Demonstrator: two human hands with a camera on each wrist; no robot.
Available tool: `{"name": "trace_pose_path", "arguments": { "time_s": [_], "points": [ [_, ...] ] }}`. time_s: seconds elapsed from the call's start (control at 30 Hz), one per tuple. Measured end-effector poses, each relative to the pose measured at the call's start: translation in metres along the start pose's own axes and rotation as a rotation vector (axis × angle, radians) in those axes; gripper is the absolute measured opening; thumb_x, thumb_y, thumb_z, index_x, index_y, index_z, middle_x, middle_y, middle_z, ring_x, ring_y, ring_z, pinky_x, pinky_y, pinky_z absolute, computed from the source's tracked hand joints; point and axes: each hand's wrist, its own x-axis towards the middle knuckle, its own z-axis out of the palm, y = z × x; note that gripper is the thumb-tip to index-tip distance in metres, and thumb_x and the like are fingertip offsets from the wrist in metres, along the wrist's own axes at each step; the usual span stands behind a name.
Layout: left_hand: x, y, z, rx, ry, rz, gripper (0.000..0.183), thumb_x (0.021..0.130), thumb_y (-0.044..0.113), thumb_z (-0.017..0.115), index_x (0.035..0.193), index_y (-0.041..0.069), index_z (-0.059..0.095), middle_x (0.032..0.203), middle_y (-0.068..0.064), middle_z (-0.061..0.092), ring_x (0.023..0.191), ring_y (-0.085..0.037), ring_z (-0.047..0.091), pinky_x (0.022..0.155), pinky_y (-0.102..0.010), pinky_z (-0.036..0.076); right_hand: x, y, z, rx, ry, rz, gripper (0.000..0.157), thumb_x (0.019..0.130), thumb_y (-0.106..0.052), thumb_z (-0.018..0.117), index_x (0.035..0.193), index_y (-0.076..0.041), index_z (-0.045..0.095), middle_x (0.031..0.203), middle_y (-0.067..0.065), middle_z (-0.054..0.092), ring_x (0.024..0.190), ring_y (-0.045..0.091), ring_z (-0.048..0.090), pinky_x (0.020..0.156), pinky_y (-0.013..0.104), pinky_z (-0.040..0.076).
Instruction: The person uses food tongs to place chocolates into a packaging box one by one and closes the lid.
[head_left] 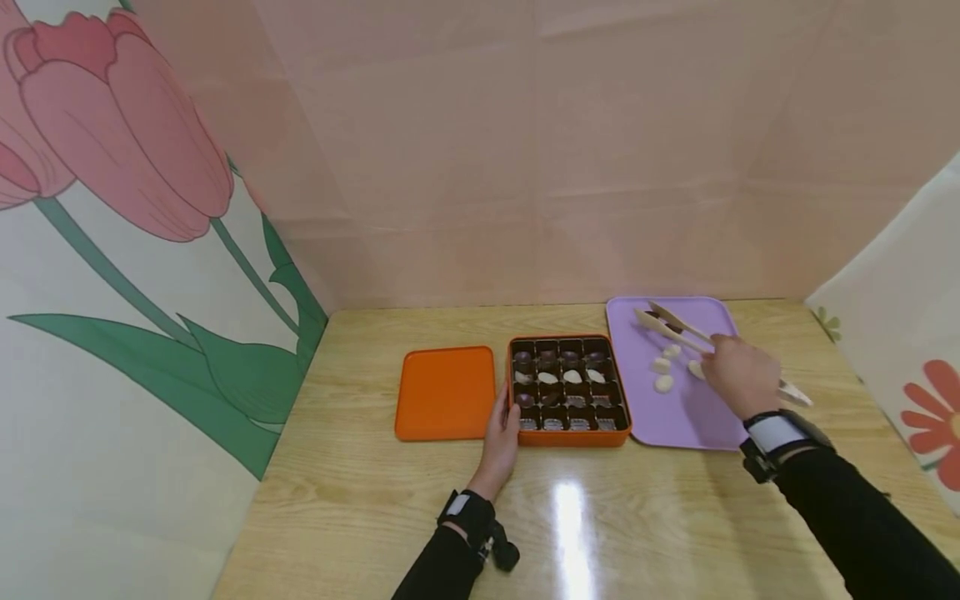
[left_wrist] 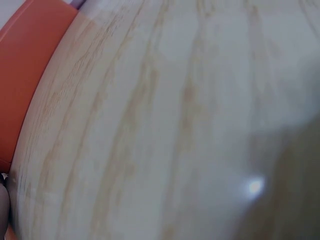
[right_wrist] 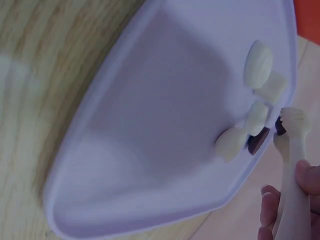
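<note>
My right hand [head_left: 741,377] grips pale tongs [head_left: 686,333] over the purple tray [head_left: 637,417]. Between the tong tips sits a dark chocolate [right_wrist: 280,126]. Several white pieces [right_wrist: 258,65] lie on the tray, with another dark chocolate [right_wrist: 258,141] among them. My left hand [head_left: 498,446] rests against the left side of an orange box [head_left: 573,439], fingers extended along its wall and thumb at the front corner. Inside the box, a brown divided insert holds a back row of dark chocolates, then a row of white ones [head_left: 572,377]. Two dark ones lie at the left of the third row.
An orange lid [head_left: 446,396] lies flat to the left of the box. The tray stands close to the box's right side. Behind the wooden table [head_left: 360,483] hangs a plain pinkish cloth [head_left: 480,167], with flower-printed sheets at both sides.
</note>
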Motion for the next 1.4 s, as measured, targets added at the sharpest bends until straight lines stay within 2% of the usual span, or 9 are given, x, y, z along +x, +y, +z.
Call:
{"name": "trace_pose_path", "arguments": {
  "time_s": [0.13, 0.2, 0.33, 0.43, 0.6, 0.77, 0.9, 1.13, 1.4],
  "points": [
    [-0.001, 0.001, 0.001, -0.004, -0.002, -0.004, 0.056, 0.101, 0.041, 0.035, 0.152, 0.032, 0.014, 0.162, -0.002, 0.011, 0.144, -0.027, 0.014, 0.116, -0.055, 0.025, -0.020, -0.008, -0.008, 0.033, -0.079, 0.034, 0.028, 0.084, -0.019, 0.058, 0.105, -0.001, 0.065, 0.080, 0.030, 0.068, 0.056, 0.046, 0.056, 0.032, 0.047, 0.032],
    [0.000, 0.000, 0.001, -0.001, -0.002, 0.002, 0.056, 0.101, 0.041, 0.035, 0.152, 0.032, 0.015, 0.162, -0.002, 0.011, 0.144, -0.027, 0.015, 0.116, -0.056, 0.025, -0.033, -0.013, -0.013, 0.051, -0.100, 0.051, 0.030, 0.085, -0.020, 0.058, 0.110, -0.003, 0.064, 0.086, 0.030, 0.069, 0.062, 0.047, 0.058, 0.034, 0.046, 0.033],
    [0.001, -0.001, 0.001, 0.007, 0.000, -0.002, 0.056, 0.100, 0.043, 0.035, 0.151, 0.035, 0.016, 0.161, 0.000, 0.012, 0.143, -0.025, 0.016, 0.116, -0.055, 0.025, -0.058, -0.023, -0.023, 0.073, -0.099, 0.069, 0.036, 0.086, -0.021, 0.057, 0.118, -0.006, 0.062, 0.097, 0.029, 0.070, 0.070, 0.049, 0.060, 0.036, 0.046, 0.034],
    [0.000, 0.001, 0.000, 0.007, -0.002, -0.011, 0.056, 0.100, 0.043, 0.036, 0.151, 0.035, 0.016, 0.161, 0.000, 0.012, 0.143, -0.024, 0.016, 0.116, -0.055, 0.024, -0.075, -0.031, -0.031, 0.081, -0.083, 0.071, 0.038, 0.087, -0.023, 0.059, 0.120, -0.006, 0.062, 0.098, 0.029, 0.070, 0.066, 0.045, 0.060, 0.035, 0.042, 0.032],
    [-0.005, 0.014, -0.002, 0.005, -0.015, -0.018, 0.056, 0.101, 0.037, 0.035, 0.153, 0.028, 0.014, 0.162, -0.007, 0.010, 0.143, -0.029, 0.014, 0.116, -0.057, 0.024, -0.097, -0.050, -0.042, 0.092, -0.013, -0.004, 0.038, 0.083, -0.023, 0.065, 0.116, -0.005, 0.065, 0.085, 0.024, 0.072, 0.051, 0.027, 0.057, 0.032, 0.034, 0.029],
    [-0.011, 0.028, -0.004, 0.016, -0.029, -0.024, 0.055, 0.102, 0.034, 0.035, 0.153, 0.026, 0.014, 0.162, -0.010, 0.010, 0.143, -0.029, 0.015, 0.116, -0.055, 0.025, -0.115, -0.071, -0.046, 0.111, 0.028, -0.102, 0.038, 0.078, -0.019, 0.070, 0.112, -0.005, 0.067, 0.082, 0.020, 0.072, 0.051, 0.023, 0.057, 0.035, 0.033, 0.035],
    [-0.009, 0.023, -0.003, 0.006, -0.027, -0.022, 0.056, 0.102, 0.034, 0.035, 0.153, 0.025, 0.014, 0.162, -0.009, 0.010, 0.143, -0.028, 0.014, 0.116, -0.056, 0.024, -0.125, -0.086, -0.044, 0.121, -0.012, -0.121, 0.038, 0.077, -0.019, 0.069, 0.114, -0.007, 0.066, 0.085, 0.016, 0.074, 0.050, 0.018, 0.054, 0.036, 0.030, 0.033],
    [0.001, 0.002, -0.001, 0.015, 0.000, -0.022, 0.056, 0.099, 0.044, 0.036, 0.151, 0.036, 0.016, 0.161, 0.002, 0.013, 0.143, -0.023, 0.016, 0.116, -0.055, 0.025, -0.130, -0.103, -0.034, 0.121, -0.055, -0.135, 0.038, 0.079, -0.020, 0.069, 0.115, -0.008, 0.066, 0.086, 0.012, 0.076, 0.051, 0.017, 0.054, 0.036, 0.029, 0.032],
    [0.001, 0.000, 0.000, 0.034, 0.010, -0.006, 0.058, 0.099, 0.045, 0.036, 0.152, 0.031, 0.016, 0.161, -0.002, 0.015, 0.142, -0.026, 0.020, 0.114, -0.058, 0.026, -0.129, -0.107, -0.029, 0.128, -0.109, -0.117, 0.040, 0.081, -0.021, 0.067, 0.118, -0.008, 0.064, 0.091, 0.014, 0.075, 0.053, 0.019, 0.055, 0.037, 0.031, 0.036]
  ]
}}
